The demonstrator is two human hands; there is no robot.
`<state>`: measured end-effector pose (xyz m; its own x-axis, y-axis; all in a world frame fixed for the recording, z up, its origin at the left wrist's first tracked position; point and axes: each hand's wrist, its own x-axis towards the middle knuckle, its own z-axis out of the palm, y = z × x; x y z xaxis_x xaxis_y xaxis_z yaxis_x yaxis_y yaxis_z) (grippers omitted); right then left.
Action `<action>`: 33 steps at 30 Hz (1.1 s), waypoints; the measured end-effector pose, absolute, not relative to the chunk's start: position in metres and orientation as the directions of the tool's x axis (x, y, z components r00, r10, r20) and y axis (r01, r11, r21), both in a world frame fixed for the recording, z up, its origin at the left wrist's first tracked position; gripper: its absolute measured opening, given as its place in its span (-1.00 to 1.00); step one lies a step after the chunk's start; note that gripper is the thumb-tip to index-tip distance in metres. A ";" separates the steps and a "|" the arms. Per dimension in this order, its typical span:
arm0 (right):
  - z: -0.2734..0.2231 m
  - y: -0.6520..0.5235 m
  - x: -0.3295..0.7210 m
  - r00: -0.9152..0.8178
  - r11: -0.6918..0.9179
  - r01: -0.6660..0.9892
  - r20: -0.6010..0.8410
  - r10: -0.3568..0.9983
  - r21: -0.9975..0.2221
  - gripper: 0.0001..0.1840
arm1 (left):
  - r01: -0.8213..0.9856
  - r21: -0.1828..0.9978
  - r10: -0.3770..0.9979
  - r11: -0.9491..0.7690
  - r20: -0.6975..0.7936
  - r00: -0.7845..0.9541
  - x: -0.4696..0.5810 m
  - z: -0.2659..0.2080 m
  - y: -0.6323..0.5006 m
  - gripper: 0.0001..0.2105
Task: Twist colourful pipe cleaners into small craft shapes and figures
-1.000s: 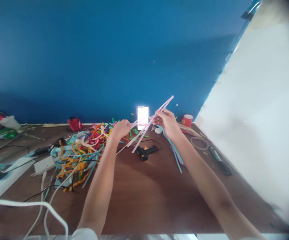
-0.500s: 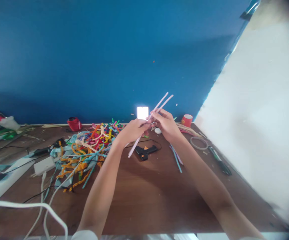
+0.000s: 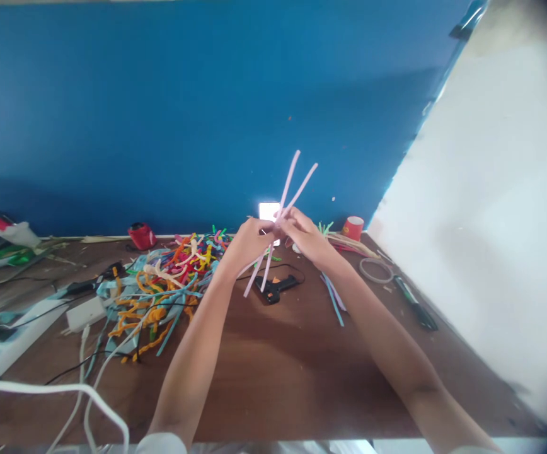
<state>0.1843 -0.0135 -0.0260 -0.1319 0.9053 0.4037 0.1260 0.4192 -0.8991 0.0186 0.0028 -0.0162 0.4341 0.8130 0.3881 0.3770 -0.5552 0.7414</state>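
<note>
Two pale pink pipe cleaners cross each other in an X at about their middle, held up above the table. My left hand pinches them at the crossing from the left. From the right, my right hand closes its fingers on the same spot, so the crossing itself is partly hidden. The upper ends spread apart against the blue wall, and the lower ends hang below the hands. Just beneath lies a black glue gun. A lit white screen stands behind the hands.
A tangled heap of coloured pipe cleaners covers the left-centre of the table. Farther left are a power strip and white cables. At right sit a red cup, a ring and a marker.
The pink pipe cleaners have gone from nearly parallel to a wider X, one turned more upright. My right hand has shifted slightly left, closer to my left hand.
</note>
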 end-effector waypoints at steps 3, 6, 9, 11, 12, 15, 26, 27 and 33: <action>-0.027 -0.017 0.181 -0.203 0.395 0.166 0.361 0.910 -0.904 -0.68 | 0.290 0.798 0.841 -0.528 0.446 0.305 0.020 -0.017 0.004 -0.83; -0.025 -0.020 0.180 -0.286 0.377 0.170 0.321 0.903 -0.910 -0.63 | 0.194 0.852 0.865 -0.486 0.437 0.246 0.021 -0.017 0.005 -0.84; -0.023 -0.022 0.182 -0.297 0.350 0.230 0.277 0.914 -0.908 -0.71 | 0.136 0.885 0.877 -0.446 0.401 0.264 0.022 -0.015 0.005 -0.76; -0.023 -0.021 0.185 -0.277 0.357 0.299 0.277 0.920 -0.885 -0.79 | 0.111 0.897 0.883 -0.428 0.388 0.264 0.022 -0.014 0.005 -0.71; -0.023 -0.020 0.187 -0.275 0.373 0.340 0.288 0.917 -0.863 -0.81 | 0.108 0.898 0.886 -0.426 0.390 0.252 0.022 -0.014 0.005 -0.70; -0.023 -0.016 0.194 -0.304 0.440 0.468 0.328 0.895 -0.766 -0.78 | 0.128 0.898 0.896 -0.421 0.390 0.212 0.021 -0.012 0.004 -0.70; -0.020 -0.010 0.211 -0.208 0.489 0.568 0.460 0.863 -0.662 -0.55 | 0.227 0.884 0.884 -0.409 0.322 0.339 0.015 -0.012 0.001 -0.64; -0.019 -0.011 0.211 -0.200 0.491 0.568 0.469 0.861 -0.660 -0.54 | 0.236 0.876 0.880 -0.420 0.329 0.341 0.015 -0.012 0.002 -0.63; -0.018 -0.012 0.210 -0.206 0.475 0.572 0.443 0.873 -0.669 -0.58 | 0.119 0.892 0.883 -0.437 0.399 0.248 0.019 -0.012 0.003 -0.74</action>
